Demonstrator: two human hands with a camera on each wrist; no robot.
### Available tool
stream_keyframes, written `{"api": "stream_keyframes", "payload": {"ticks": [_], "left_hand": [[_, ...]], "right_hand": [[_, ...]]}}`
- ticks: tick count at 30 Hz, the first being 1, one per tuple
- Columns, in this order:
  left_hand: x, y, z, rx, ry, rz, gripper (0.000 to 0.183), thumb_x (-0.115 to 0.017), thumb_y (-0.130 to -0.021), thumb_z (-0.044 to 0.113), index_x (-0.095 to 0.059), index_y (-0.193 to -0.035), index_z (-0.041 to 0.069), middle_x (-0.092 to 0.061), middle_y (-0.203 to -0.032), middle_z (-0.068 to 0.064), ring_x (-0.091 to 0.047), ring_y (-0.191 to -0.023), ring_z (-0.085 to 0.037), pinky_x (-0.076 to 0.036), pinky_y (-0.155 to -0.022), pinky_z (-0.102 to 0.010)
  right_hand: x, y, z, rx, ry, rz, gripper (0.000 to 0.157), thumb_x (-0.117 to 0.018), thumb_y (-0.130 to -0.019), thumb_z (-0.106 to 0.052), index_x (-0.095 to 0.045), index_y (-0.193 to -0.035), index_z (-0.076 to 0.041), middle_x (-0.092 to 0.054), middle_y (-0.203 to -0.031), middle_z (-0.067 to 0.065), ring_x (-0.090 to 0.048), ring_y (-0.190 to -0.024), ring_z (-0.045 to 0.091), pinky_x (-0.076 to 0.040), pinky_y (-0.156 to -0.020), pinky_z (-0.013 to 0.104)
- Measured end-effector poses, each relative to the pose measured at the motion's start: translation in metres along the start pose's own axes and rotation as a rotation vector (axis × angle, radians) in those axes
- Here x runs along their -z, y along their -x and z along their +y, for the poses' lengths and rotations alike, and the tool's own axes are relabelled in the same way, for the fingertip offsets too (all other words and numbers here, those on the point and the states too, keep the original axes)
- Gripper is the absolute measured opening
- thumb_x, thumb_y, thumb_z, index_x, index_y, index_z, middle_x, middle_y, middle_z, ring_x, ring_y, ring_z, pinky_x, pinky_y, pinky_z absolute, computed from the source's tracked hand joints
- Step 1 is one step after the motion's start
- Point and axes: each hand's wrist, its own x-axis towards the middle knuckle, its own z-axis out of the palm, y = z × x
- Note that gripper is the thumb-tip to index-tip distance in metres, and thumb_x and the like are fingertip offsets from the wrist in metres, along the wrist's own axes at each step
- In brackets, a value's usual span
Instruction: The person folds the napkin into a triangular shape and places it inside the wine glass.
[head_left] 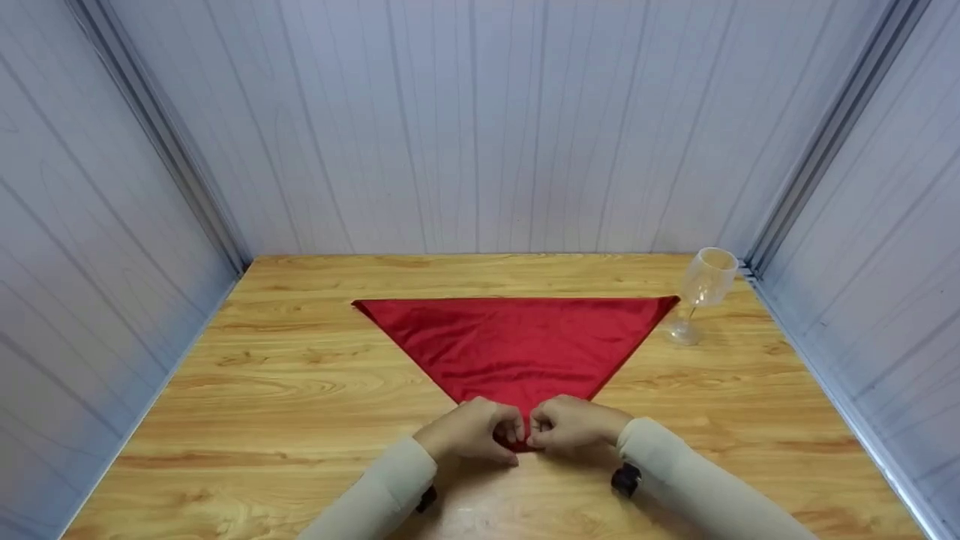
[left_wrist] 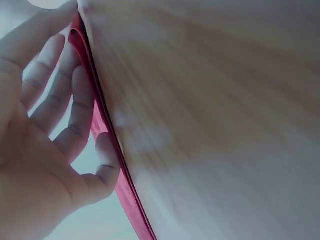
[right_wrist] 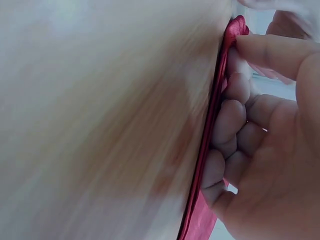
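A red satiny cloth (head_left: 517, 337) lies on the wooden table as a wide triangle, its long straight edge at the far side and its narrowed, rolled end between both hands. My right hand (head_left: 574, 421) pinches that end; the right wrist view shows thumb and forefinger on the small rolled fold (right_wrist: 235, 30), other fingers curled along the edge. Opposite it, my left hand (head_left: 476, 429) rests at the same end. Its thumb stands apart from the loosely bent fingers (left_wrist: 80, 110), whose tips touch the cloth's edge in the left wrist view.
A clear stemmed wine glass (head_left: 709, 277) stands upright at the back right, close to the cloth's right corner. White panel walls (head_left: 480, 127) enclose the wooden table (head_left: 300, 390) at the back and both sides. Each wrist carries a black strap below a pale sleeve (head_left: 675, 457).
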Motion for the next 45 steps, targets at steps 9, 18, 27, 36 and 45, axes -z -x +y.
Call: {"api": "stream_keyframes", "payload": {"ticks": [9,18,27,36,45], "left_hand": [[0.000,-0.003,0.003,-0.076,-0.146,0.017,0.010,-0.074,-0.089,0.011,-0.076,-0.087,0.020,-0.066,-0.081,0.015,-0.060,-0.078,0.003,-0.043,-0.071,-0.018],[-0.001,-0.004,0.003,-0.050,-0.135,-0.002,0.018,-0.074,-0.085,0.007,-0.081,-0.094,0.021,-0.069,-0.085,0.017,-0.055,-0.074,0.004,-0.041,-0.068,-0.019],[-0.006,-0.010,0.001,0.027,-0.069,0.056,0.013,-0.087,-0.078,0.017,-0.077,-0.084,0.018,-0.065,-0.071,0.016,-0.056,-0.065,0.007,-0.047,-0.062,-0.012],[-0.004,-0.010,0.003,0.045,-0.033,0.109,0.009,-0.082,-0.078,0.005,-0.078,-0.084,0.011,-0.068,-0.070,0.012,-0.056,-0.061,0.010,-0.047,-0.059,-0.011],[-0.003,-0.009,0.005,0.122,0.085,0.114,0.003,-0.079,-0.081,0.005,-0.078,-0.081,0.008,-0.068,-0.063,0.009,-0.060,-0.052,0.006,-0.049,-0.057,-0.014]], "right_hand": [[-0.003,0.001,0.002,0.042,0.021,0.046,0.017,-0.063,-0.096,-0.022,-0.060,-0.079,-0.020,-0.051,-0.067,-0.013,-0.048,-0.060,0.001,-0.040,-0.059,0.021],[-0.004,0.003,0.008,0.067,-0.044,0.054,0.005,-0.065,-0.097,-0.025,-0.063,-0.098,-0.021,-0.059,-0.078,-0.012,-0.054,-0.068,0.002,-0.045,-0.064,0.024],[-0.004,0.002,0.011,0.077,-0.067,0.078,0.006,-0.071,-0.093,-0.025,-0.068,-0.091,-0.020,-0.061,-0.075,-0.013,-0.054,-0.066,0.001,-0.045,-0.062,0.022],[-0.005,0.004,0.012,0.084,-0.104,0.082,0.013,-0.071,-0.094,-0.026,-0.065,-0.101,-0.017,-0.060,-0.077,-0.010,-0.054,-0.066,0.002,-0.044,-0.061,0.021],[-0.004,0.003,0.012,0.158,-0.060,0.070,0.014,-0.073,-0.093,-0.029,-0.066,-0.099,-0.019,-0.057,-0.077,-0.012,-0.053,-0.070,0.001,-0.044,-0.064,0.021]]}}
